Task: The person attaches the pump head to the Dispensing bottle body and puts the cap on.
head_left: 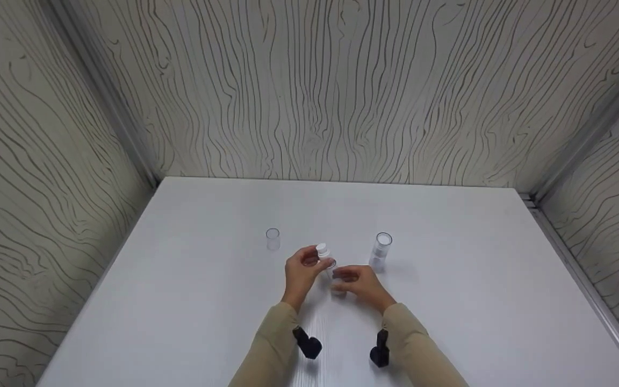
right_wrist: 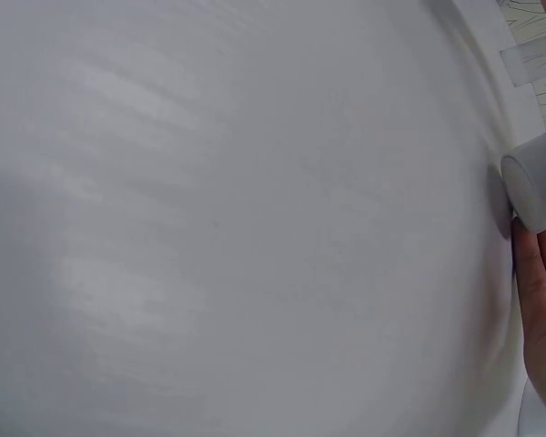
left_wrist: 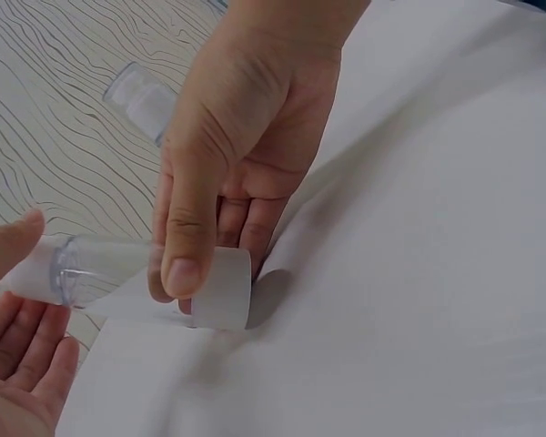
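A small clear bottle point(left_wrist: 123, 264) with a white top and a white base is held between both hands, its base at or just above the white table point(head_left: 207, 301). My left hand point(head_left: 301, 274) grips it by the white top end, thumb on one side and fingers on the other. Lower down, my right hand point(head_left: 363, 285) pinches the bottle near its white base point(left_wrist: 223, 289), as the left wrist view shows. Only the base end point(right_wrist: 532, 182) and part of the right hand point(right_wrist: 539, 300) come into the right wrist view.
A clear cylindrical cap point(head_left: 273, 239) stands on the table left of the hands. Behind the right hand stands a second clear and white bottle point(head_left: 380, 252). Wood-patterned panels point(head_left: 315, 91) rise along the table's back and sides.
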### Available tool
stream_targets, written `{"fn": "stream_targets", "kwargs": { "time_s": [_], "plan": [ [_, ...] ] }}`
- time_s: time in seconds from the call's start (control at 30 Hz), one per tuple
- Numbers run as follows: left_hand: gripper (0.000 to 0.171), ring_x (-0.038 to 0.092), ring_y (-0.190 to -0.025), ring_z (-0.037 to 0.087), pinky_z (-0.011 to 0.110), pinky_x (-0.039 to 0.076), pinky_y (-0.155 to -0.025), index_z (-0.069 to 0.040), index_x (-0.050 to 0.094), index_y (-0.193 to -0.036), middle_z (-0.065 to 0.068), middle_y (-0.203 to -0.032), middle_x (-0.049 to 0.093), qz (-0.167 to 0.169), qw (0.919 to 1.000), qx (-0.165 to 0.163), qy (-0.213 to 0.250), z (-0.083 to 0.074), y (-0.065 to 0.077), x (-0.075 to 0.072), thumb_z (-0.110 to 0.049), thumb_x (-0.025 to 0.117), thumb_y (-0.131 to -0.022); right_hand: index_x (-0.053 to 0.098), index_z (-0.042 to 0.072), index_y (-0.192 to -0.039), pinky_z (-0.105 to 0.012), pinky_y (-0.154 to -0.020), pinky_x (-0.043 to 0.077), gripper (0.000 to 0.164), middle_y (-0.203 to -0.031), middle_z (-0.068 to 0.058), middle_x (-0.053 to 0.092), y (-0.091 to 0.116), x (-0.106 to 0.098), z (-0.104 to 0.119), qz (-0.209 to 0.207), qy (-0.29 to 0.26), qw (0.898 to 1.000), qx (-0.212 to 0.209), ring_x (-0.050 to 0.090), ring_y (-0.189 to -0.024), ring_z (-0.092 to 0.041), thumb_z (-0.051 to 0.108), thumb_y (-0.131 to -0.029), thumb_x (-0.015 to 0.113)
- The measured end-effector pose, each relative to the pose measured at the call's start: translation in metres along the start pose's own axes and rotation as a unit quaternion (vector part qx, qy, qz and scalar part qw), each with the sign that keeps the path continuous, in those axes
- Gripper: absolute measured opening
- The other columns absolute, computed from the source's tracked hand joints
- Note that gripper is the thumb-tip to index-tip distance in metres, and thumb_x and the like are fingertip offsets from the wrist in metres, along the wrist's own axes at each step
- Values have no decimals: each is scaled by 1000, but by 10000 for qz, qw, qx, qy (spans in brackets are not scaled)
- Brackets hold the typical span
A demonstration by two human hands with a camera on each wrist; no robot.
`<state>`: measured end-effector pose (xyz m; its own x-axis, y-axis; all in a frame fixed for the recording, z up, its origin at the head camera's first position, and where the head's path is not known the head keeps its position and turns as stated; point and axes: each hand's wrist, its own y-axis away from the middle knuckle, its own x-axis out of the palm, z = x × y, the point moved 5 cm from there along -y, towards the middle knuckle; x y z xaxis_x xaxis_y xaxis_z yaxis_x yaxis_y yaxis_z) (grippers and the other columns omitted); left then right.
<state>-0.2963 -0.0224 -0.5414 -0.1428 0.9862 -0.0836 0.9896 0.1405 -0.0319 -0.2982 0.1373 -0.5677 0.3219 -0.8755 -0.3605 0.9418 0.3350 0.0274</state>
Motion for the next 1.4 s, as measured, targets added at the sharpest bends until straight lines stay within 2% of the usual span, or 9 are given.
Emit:
{"fn": "stream_targets", "kwargs": {
  "time_s": [0.2,0.27,0.43,0.63,0.8,1.07,1.2,1.33,1.4],
  "plan": [
    [44,70,-98,26,31,58,-84,3,64,-113,19,-106,71,27,9999,129,-61,2,-2,1,-15,80,-76,60,-16,-115,-44,-95,55,41,-116,-33,65,11,-1,26,41,-5,10000,12,64,-109,-45,5,-81,73],
    [43,70,-98,25,29,58,-83,3,64,-112,19,-106,71,51,9999,131,-46,2,-2,1,-14,80,-76,60,-17,-114,-43,-95,55,41,-116,-33,65,11,-1,28,57,-20,10000,1,64,-109,-45,4,-82,73],
    [41,70,-98,24,27,58,-82,3,64,-112,19,-107,71,142,9999,60,-2,1,-2,1,-14,79,-78,61,-17,-114,-42,-94,55,41,-114,-33,65,4,0,10,54,-59,10000,-57,64,-109,-45,4,-81,73],
    [42,68,-106,31,29,58,-90,7,61,-119,24,-115,68,396,9991,90,85,4,-5,4,-7,73,-81,62,-13,-116,-35,-92,57,42,-115,-30,66,-3,1,-9,42,-23,10000,-7,65,-109,-41,7,-81,74],
    [44,65,-113,38,34,57,-93,14,55,-124,31,-121,62,602,9979,128,222,5,-6,6,1,66,-84,62,-12,-117,-34,-93,57,43,-118,-29,66,-3,0,-9,59,-115,9999,80,64,-112,-41,8,-81,74],
    [46,64,-115,37,34,55,-96,11,54,-127,30,-124,62,659,9975,165,203,3,-6,7,1,64,-83,62,-12,-116,-30,-90,57,42,-117,-30,66,-3,0,-9,48,-140,9999,43,65,-110,-41,8,-81,74],
    [48,64,-113,38,34,56,-95,12,53,-127,31,-123,62,656,9971,286,273,1,-5,7,2,65,-82,62,-12,-116,-28,-89,57,42,-116,-29,66,-3,0,-11,45,-131,9999,87,65,-109,-40,8,-81,75],
    [48,66,-111,35,34,57,-94,11,55,-126,29,-121,64,545,9979,232,256,1,-4,5,-2,69,-82,63,-13,-115,-28,-90,57,42,-115,-30,67,-4,0,-11,40,-122,9999,18,66,-109,-40,8,-80,75],
    [47,65,-111,36,37,56,-94,10,55,-125,29,-121,64,494,9984,179,193,-6,0,3,-3,70,-82,62,-14,-115,-30,-91,57,42,-115,-31,66,-3,0,-6,51,-121,9999,-32,65,-109,-42,7,-81,74]
  ]
}}
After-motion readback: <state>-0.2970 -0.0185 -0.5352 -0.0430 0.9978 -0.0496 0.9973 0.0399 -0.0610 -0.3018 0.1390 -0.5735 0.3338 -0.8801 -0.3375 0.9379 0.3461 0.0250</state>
